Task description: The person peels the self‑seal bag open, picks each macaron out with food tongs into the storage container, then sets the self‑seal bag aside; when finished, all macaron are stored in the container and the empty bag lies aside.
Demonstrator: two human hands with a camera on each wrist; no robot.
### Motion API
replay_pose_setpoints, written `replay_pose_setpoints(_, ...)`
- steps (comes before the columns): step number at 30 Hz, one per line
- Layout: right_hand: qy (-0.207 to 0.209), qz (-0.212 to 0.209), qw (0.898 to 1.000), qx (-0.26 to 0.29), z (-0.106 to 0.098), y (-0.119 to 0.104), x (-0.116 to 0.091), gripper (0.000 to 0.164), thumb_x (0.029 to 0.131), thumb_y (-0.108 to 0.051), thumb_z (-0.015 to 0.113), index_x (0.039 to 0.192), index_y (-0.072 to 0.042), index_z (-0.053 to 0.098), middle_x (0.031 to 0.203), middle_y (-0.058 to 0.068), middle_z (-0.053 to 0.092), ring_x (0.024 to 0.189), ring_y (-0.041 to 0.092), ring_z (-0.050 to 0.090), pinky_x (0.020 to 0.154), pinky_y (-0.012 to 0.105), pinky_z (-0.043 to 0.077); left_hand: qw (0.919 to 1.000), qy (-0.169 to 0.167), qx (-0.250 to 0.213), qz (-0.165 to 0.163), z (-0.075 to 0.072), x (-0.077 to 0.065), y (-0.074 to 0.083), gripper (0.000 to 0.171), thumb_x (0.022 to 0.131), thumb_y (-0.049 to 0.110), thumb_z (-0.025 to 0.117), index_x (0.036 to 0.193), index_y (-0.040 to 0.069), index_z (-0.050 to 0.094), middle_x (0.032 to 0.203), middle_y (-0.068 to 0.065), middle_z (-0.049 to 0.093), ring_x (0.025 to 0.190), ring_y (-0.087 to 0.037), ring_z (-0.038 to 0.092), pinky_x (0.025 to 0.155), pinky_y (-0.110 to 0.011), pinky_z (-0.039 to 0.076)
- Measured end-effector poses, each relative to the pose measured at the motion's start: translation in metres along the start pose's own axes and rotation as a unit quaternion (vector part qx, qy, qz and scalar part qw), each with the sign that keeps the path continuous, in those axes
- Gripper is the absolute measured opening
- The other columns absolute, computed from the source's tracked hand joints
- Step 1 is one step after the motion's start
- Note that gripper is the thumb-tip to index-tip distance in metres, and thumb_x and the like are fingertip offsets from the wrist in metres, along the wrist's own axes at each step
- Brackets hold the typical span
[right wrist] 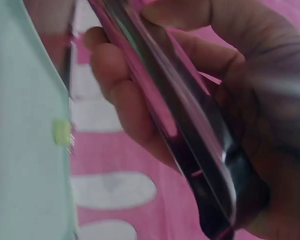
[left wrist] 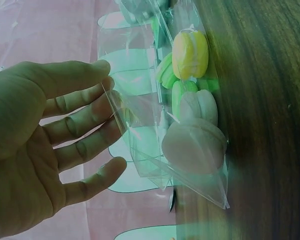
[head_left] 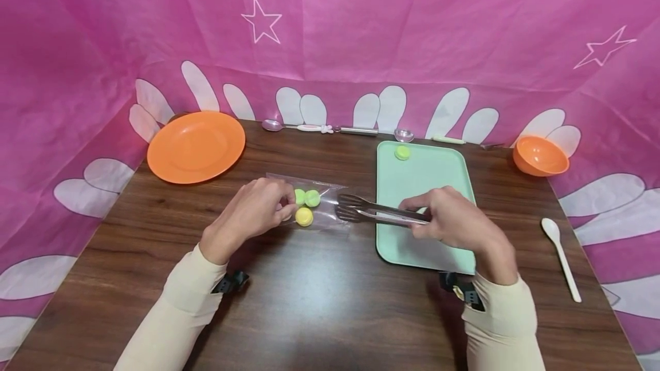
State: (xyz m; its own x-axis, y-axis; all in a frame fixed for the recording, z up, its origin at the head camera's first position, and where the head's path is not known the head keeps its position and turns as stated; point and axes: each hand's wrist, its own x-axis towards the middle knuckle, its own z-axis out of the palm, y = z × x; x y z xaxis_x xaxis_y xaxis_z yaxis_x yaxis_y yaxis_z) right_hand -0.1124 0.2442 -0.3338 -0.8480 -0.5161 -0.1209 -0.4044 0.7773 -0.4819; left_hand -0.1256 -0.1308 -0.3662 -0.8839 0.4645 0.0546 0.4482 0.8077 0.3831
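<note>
My left hand [head_left: 254, 210] pinches the film edge of a clear plastic bag [head_left: 328, 220] between thumb and fingertips. Inside the bag lie green macarons [head_left: 312, 198] and a yellow macaron [head_left: 304, 217]. The left wrist view also shows pale macarons [left wrist: 195, 146] in it, mostly covered by my hand in the head view. My right hand [head_left: 451, 216] grips a pair of metal tongs [head_left: 384, 214], which point left with their tips a little apart at the bag's right end. One green macaron [head_left: 403, 153] sits at the far end of the mint-green tray [head_left: 397, 251], below my right hand.
An orange plate [head_left: 196, 147] is at the back left and an orange bowl [head_left: 539, 156] at the back right. Several utensils, among them a spoon [head_left: 272, 125], line the back edge by the pink cloth. A white spoon [head_left: 562, 259] lies on the right.
</note>
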Motion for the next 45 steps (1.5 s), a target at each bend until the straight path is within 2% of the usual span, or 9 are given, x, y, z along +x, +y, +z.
replay_pose_setpoints(7,0.047,-0.034,0.998,-0.022,0.028,-0.005,0.029,0.027,0.078,-0.006,0.076,0.101,-0.02,0.079,0.065,-0.011,0.056,0.057,0.004,0.043,0.053,0.023,0.035,0.9999,0.016,-0.003,0.004,0.002,0.0,0.0,0.01,0.095,0.021,0.081,0.089,0.016,0.076,0.08,0.005,0.068,0.075,-0.017,0.059,0.07,-0.037,0.052)
replay_pose_setpoints(13,0.041,-0.026,0.999,0.004,0.04,-0.004,0.038,0.034,0.082,-0.009,0.076,0.115,-0.013,0.08,0.072,-0.007,0.063,0.058,0.006,0.046,0.052,0.023,0.036,0.9995,0.029,-0.008,0.0,0.003,0.001,0.001,0.008,0.097,0.02,0.078,0.091,0.015,0.077,0.083,0.004,0.07,0.075,-0.017,0.06,0.071,-0.038,0.053)
replay_pose_setpoints(16,0.042,-0.027,0.999,0.007,0.045,-0.005,0.042,0.036,0.082,-0.009,0.075,0.117,-0.012,0.08,0.072,-0.006,0.064,0.058,0.006,0.046,0.051,0.023,0.036,0.9994,0.034,-0.005,-0.001,0.004,0.001,0.001,0.007,0.096,0.02,0.078,0.091,0.016,0.077,0.082,0.004,0.07,0.075,-0.017,0.06,0.07,-0.038,0.053)
replay_pose_setpoints(23,0.04,-0.029,0.999,0.008,0.046,-0.007,0.045,0.035,0.081,-0.008,0.073,0.115,-0.014,0.08,0.073,-0.005,0.065,0.057,0.005,0.046,0.05,0.023,0.036,0.9994,0.033,-0.008,-0.005,0.005,0.001,0.002,0.006,0.096,0.02,0.078,0.092,0.015,0.077,0.084,0.003,0.071,0.077,-0.018,0.061,0.071,-0.039,0.054)
replay_pose_setpoints(29,0.047,-0.018,0.999,-0.001,0.032,0.001,0.033,0.031,0.079,-0.007,0.077,0.108,-0.017,0.081,0.072,-0.007,0.063,0.06,0.007,0.046,0.053,0.025,0.036,0.9993,0.034,-0.009,-0.016,0.005,0.001,0.002,0.004,0.095,0.016,0.08,0.094,0.014,0.077,0.085,0.002,0.07,0.077,-0.018,0.06,0.072,-0.038,0.053)
replay_pose_setpoints(34,0.069,0.029,0.997,0.01,0.011,0.018,0.015,0.035,0.081,-0.006,0.08,0.114,-0.018,0.082,0.073,-0.003,0.065,0.061,0.009,0.049,0.051,0.026,0.038,0.9991,0.037,-0.007,-0.019,0.005,0.001,0.002,0.004,0.097,0.017,0.078,0.096,0.013,0.078,0.086,0.002,0.07,0.077,-0.018,0.06,0.072,-0.039,0.053)
replay_pose_setpoints(38,0.113,0.091,0.989,0.009,-0.004,0.035,-0.001,0.039,0.083,-0.007,0.081,0.122,-0.009,0.079,0.074,0.004,0.068,0.061,0.015,0.052,0.05,0.027,0.039,0.9991,0.037,-0.009,-0.018,0.005,0.001,0.002,0.003,0.097,0.015,0.077,0.096,0.012,0.078,0.087,0.001,0.071,0.077,-0.018,0.06,0.071,-0.039,0.054)
replay_pose_setpoints(41,0.158,0.152,0.976,-0.002,-0.009,0.049,-0.009,0.042,0.085,-0.012,0.081,0.126,-0.002,0.077,0.078,0.012,0.07,0.063,0.019,0.053,0.05,0.029,0.039,0.9991,0.034,-0.015,-0.02,0.005,0.0,0.002,0.003,0.096,0.014,0.077,0.095,0.012,0.077,0.088,0.001,0.071,0.077,-0.018,0.06,0.07,-0.037,0.053)
replay_pose_setpoints(45,0.202,0.239,0.95,-0.011,-0.009,0.066,-0.016,0.047,0.09,-0.02,0.079,0.131,0.003,0.073,0.092,0.024,0.072,0.068,0.028,0.057,0.052,0.032,0.04,0.9992,0.031,-0.018,-0.02,0.004,0.0,0.003,0.003,0.095,0.013,0.079,0.094,0.013,0.076,0.087,0.001,0.071,0.076,-0.018,0.059,0.069,-0.035,0.051)
